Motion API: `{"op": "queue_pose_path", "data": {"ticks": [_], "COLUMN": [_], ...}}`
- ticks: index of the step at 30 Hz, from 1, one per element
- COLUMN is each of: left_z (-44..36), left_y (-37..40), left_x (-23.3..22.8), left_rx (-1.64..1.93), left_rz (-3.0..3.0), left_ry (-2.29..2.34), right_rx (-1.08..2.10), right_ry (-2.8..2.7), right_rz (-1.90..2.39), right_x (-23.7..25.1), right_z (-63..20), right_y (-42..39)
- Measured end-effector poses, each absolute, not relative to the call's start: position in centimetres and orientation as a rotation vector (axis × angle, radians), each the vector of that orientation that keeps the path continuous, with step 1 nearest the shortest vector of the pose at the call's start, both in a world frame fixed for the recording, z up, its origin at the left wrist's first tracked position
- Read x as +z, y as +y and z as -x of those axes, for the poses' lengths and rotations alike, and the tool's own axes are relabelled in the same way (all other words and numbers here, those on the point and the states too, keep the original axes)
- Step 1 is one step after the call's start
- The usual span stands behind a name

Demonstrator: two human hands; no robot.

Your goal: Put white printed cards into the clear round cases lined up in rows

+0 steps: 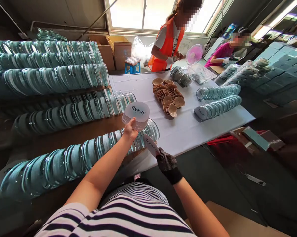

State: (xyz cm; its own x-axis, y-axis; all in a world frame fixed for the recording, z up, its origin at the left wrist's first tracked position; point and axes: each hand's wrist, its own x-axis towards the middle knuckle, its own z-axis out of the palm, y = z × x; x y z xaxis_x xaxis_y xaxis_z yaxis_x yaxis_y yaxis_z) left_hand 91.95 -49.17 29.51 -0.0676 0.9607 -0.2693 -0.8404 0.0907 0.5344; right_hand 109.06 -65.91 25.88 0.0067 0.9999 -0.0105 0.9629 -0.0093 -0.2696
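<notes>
While L hand [130,131] grips round card stack [136,116], gloved R hand [168,165], single disc [151,145]

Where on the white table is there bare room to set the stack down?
Bare white cloth lies between the brown discs, the nearest clear-case row and the front edge; another strip is left of the discs. The far end and left shelves are crowded.
</notes>
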Motion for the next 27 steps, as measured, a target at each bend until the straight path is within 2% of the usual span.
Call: {"op": "queue_pose_path", "data": {"ticks": [6,15,21,27], "left_z": [-91.7,-91.9,-92.3,-92.2], "left_y": [-49.1,-49.8,-50.6,-50.7], "left_x": [29.1,29.7,30.3,30.3], "left_rx": [1.486,1.452,1.465,1.497], "left_rz": [-0.248,-0.223,-0.219,-0.248], "left_ry": [0.640,0.680,0.701,0.702], "right_rx": [0.359,0.059,0.210,0.281], "right_ry": [-2.230,-1.930,-2.025,-2.253], "right_rz": [2.171,2.042,1.952,2.086], "right_x": [28.5,24.2,25.7,26.2], "right_z": [-106.9,-105.8,-106.5,-105.1], "right_y": [-60.8,-59.2,-58.7,-58.4]}}
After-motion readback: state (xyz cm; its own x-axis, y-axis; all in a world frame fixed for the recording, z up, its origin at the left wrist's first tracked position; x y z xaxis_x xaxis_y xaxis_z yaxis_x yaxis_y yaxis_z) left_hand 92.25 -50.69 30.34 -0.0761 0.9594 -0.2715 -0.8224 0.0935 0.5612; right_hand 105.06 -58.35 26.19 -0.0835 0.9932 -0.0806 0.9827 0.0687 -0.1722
